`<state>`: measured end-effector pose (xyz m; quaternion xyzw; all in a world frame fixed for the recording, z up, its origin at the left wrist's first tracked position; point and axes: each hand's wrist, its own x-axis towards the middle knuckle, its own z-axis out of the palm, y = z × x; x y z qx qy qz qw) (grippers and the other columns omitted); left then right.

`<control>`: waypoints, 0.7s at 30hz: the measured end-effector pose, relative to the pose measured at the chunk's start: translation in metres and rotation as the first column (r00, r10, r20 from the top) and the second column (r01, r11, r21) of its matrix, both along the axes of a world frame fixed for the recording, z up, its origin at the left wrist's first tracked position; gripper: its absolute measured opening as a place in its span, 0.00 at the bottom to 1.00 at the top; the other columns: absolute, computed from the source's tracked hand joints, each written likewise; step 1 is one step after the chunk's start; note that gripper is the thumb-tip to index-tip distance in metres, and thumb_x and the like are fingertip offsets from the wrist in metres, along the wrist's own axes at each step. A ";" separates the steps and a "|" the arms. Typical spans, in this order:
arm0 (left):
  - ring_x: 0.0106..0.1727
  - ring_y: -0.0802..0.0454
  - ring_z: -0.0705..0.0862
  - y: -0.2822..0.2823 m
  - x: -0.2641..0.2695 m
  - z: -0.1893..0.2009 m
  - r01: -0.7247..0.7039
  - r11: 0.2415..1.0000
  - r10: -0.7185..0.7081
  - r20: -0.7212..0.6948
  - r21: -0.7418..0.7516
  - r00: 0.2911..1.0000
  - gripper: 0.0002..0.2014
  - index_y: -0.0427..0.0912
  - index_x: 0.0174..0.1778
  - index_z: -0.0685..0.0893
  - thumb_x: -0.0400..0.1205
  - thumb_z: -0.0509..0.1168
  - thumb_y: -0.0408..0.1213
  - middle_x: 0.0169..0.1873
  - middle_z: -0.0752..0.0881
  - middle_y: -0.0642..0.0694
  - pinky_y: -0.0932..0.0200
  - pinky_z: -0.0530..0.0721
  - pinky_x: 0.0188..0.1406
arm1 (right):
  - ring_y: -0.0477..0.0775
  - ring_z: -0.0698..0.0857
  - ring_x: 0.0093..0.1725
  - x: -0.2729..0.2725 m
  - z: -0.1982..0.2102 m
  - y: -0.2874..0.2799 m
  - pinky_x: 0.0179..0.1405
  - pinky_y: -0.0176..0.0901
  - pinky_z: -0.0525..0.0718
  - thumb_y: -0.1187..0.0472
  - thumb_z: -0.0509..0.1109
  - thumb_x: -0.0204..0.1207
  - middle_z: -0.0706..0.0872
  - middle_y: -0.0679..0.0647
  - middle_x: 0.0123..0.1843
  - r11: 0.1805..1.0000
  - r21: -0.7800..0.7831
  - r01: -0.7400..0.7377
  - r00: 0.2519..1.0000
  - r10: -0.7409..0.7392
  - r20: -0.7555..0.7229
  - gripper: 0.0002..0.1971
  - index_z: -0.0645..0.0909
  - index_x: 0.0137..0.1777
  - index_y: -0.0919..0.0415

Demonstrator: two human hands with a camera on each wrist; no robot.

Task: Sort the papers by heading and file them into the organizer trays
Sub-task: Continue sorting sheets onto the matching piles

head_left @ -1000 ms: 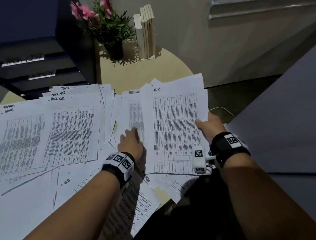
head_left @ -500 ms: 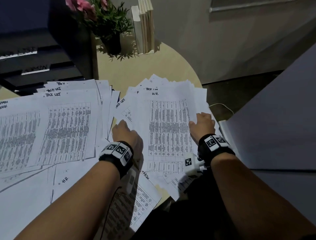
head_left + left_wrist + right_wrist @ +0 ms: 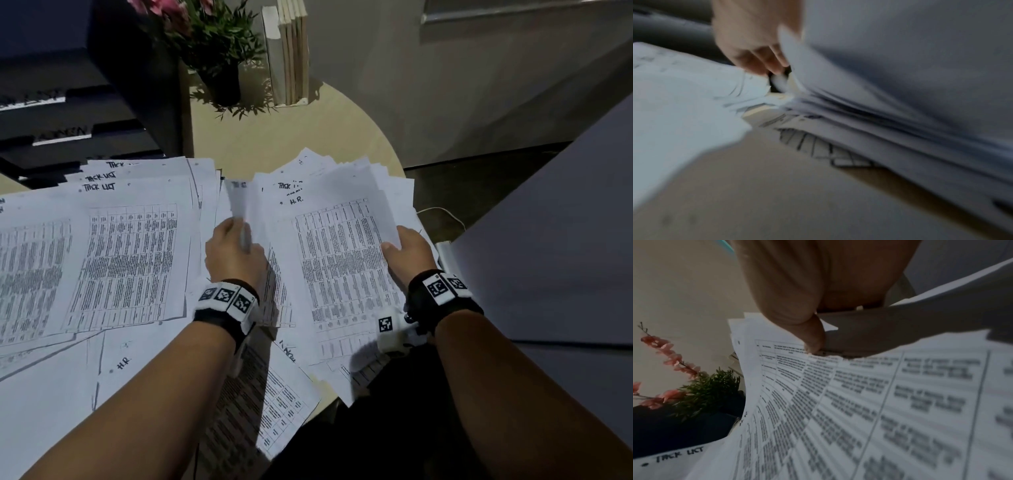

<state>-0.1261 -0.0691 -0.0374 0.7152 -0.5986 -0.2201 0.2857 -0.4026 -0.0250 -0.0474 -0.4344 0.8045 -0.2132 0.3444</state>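
A fanned stack of printed sheets, its top page headed "H.R." [image 3: 342, 260], is raised off the round table at the right. My right hand [image 3: 406, 253] grips the stack's right edge, thumb on top [image 3: 813, 340]. My left hand [image 3: 233, 250] holds the stack's left edge, fingers curled under lifted sheets [image 3: 764, 63]. A "Task List" pile [image 3: 133, 253] lies to the left, beside another pile [image 3: 27, 274] at the far left. Loose sheets, one headed "H.R." [image 3: 123, 363], lie near the front edge. The black organizer trays [image 3: 78, 130] stand at the back left.
A potted plant with pink flowers [image 3: 209, 44] and upright books [image 3: 291, 51] stand at the back of the beige round table [image 3: 274, 137]. A grey surface [image 3: 555, 240] lies close on the right. A white cable [image 3: 442, 210] trails past the table edge.
Both hands have gathered the right-hand stack and raised its edges off the table. The left hand moved from flat on the papers to gripping the stack's left edge.
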 end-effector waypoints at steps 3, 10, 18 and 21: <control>0.71 0.44 0.76 0.003 -0.008 0.000 0.096 0.995 -0.095 -0.042 0.026 0.995 0.28 0.37 0.75 0.76 0.77 0.71 0.26 0.73 0.72 0.40 0.63 0.70 0.66 | 0.66 0.81 0.66 -0.006 -0.001 -0.005 0.68 0.55 0.79 0.61 0.63 0.82 0.82 0.64 0.67 0.996 -0.020 0.089 0.996 -0.089 0.013 0.17 0.78 0.69 0.65; 0.76 0.50 0.71 0.018 -0.022 0.011 0.089 0.932 0.082 -0.443 0.351 0.893 0.51 0.55 0.86 0.38 0.79 0.72 0.38 0.82 0.56 0.51 0.55 0.72 0.66 | 0.64 0.82 0.66 0.010 -0.011 0.000 0.65 0.48 0.80 0.67 0.62 0.83 0.82 0.60 0.68 0.985 -0.029 0.168 0.981 -0.164 0.104 0.22 0.71 0.76 0.58; 0.32 0.54 0.78 0.022 -0.019 0.028 -0.039 0.992 0.053 -0.112 0.120 0.992 0.45 0.51 0.87 0.50 0.80 0.68 0.24 0.32 0.80 0.47 0.61 0.75 0.32 | 0.57 0.80 0.65 0.029 -0.008 -0.011 0.58 0.34 0.73 0.70 0.61 0.81 0.80 0.57 0.68 0.996 -0.085 0.017 0.993 -0.007 0.114 0.25 0.72 0.78 0.57; 0.41 0.48 0.83 0.021 -0.011 0.040 -0.043 0.999 0.043 -0.056 0.017 0.997 0.24 0.46 0.73 0.77 0.80 0.66 0.25 0.38 0.82 0.52 0.62 0.74 0.39 | 0.63 0.73 0.73 0.025 -0.003 -0.014 0.72 0.45 0.70 0.63 0.68 0.80 0.74 0.62 0.72 0.992 -0.038 -0.123 0.992 0.122 -0.028 0.28 0.68 0.81 0.60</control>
